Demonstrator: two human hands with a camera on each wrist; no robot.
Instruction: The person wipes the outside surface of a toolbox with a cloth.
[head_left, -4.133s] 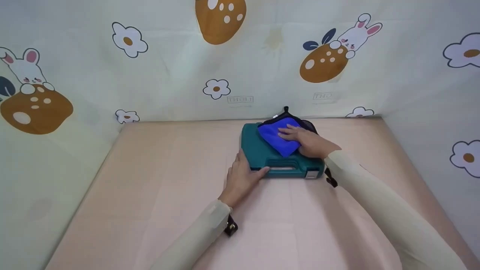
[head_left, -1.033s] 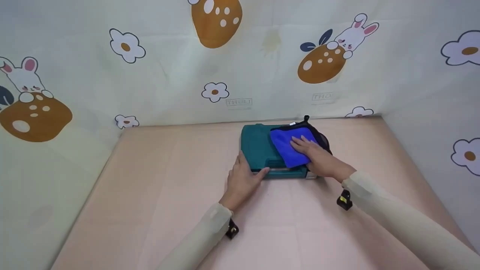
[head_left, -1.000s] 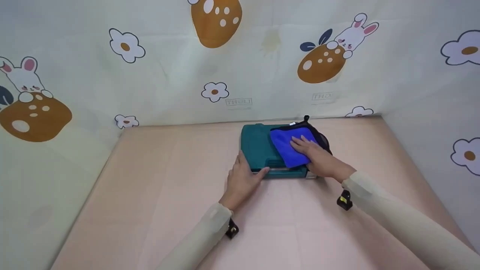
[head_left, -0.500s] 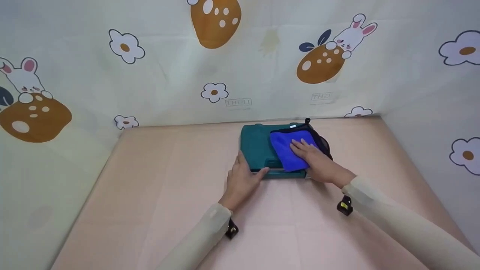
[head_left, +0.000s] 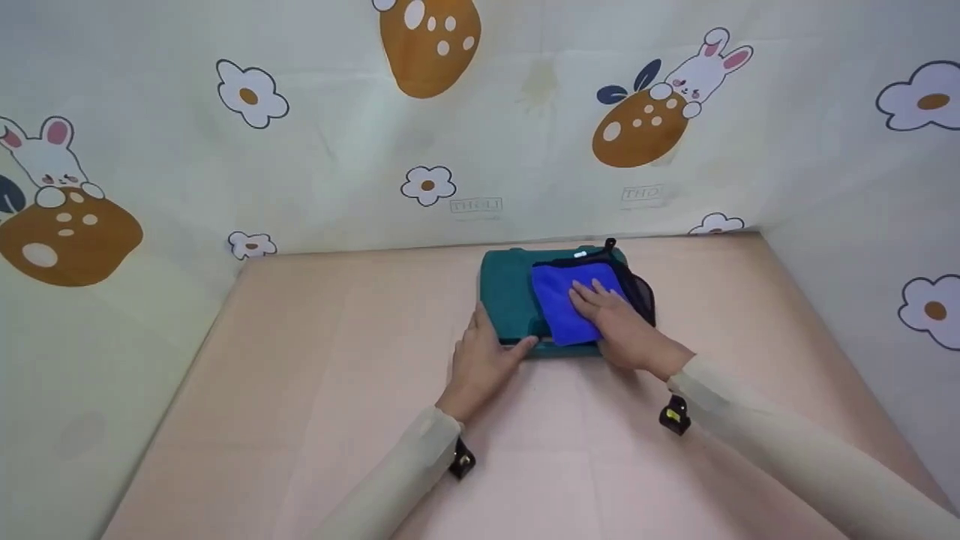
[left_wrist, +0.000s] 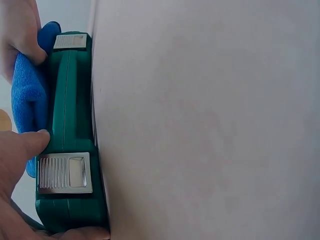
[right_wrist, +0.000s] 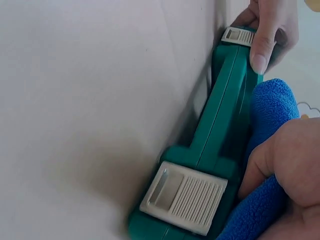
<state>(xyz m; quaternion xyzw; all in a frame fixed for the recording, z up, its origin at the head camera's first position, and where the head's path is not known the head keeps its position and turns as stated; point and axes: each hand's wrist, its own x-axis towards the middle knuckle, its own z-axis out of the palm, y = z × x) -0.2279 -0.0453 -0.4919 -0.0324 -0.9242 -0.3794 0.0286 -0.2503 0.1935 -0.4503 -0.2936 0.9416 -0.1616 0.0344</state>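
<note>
A dark green plastic carrying case [head_left: 508, 289] lies flat against the back of the table, its moulded handle [right_wrist: 220, 107] and silvery latches facing me. At its front left corner my left hand [head_left: 480, 367] holds it, the thumb on the top edge by one latch [left_wrist: 65, 173] and the fingers along the left side. A blue towelling cloth [head_left: 556, 304] with black mesh edging and a small loop is spread over the right part of the lid. Onto it presses my right hand [head_left: 619, 322], fingers extended; the thumb sits among its folds in the right wrist view.
A pale pinkish cover lies on the table [head_left: 337, 390]. Behind and at both sides stands a light curtain-like wall [head_left: 337, 142] printed with rabbits, flowers and brown fruit. Each wrist carries a small black device [head_left: 675, 415].
Over four seconds my right hand and the cloth went right across the lid, then nearer its front edge, and lately slightly left. My left hand keeps its place on the case.
</note>
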